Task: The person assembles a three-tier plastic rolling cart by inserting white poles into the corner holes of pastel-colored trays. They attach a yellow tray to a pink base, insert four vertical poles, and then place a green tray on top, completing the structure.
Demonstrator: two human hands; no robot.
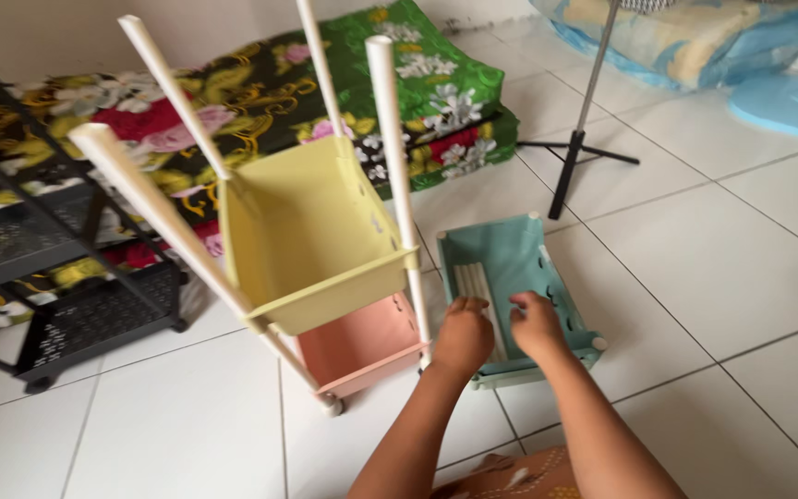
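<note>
At 5 o'clock of the yellow plastic shelf basket (311, 236), both hands work inside the teal plastic tray (561, 305): left hand (463, 338) closed on white plastic tubes (477, 282), right hand (538, 325) narrow, touching tray floor. Step: picking tubes. Next req. firm grip, clean lift.

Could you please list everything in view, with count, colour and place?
Teal tray: one, on the floor under both hands.
White rods: a few, lying in the teal tray.
Yellow tray: one, upper tier on white poles.
Pink tray: one, below the yellow tray.
White poles: four, through the tray corners.
Black cart: one, left.
Folded floral mats: stacked, by the wall.
Black stand: one, upper right.
Blue fan base: one, far right.
Left hand: on the rods.
Right hand: in the teal tray.
</note>
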